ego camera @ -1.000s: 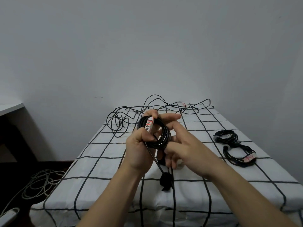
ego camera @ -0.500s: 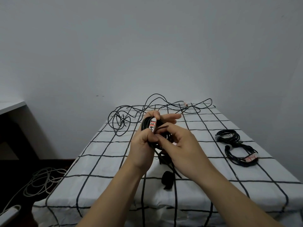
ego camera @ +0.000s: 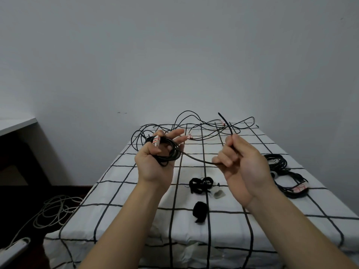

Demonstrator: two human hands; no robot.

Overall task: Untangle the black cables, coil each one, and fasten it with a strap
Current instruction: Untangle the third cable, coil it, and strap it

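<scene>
The left hand grips a coiled black cable bearing a white label. Its free end stretches across to the right hand, whose fingers are clenched around it, the tip poking up above. Beneath the hands, black straps lie on the checked desk. Beyond the hands sit tangled black cables; just right of the right hand lie finished coils.

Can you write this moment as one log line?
left hand: holds coiled cable | right hand: grips its loose end | straps: lying on tablecloth
</scene>
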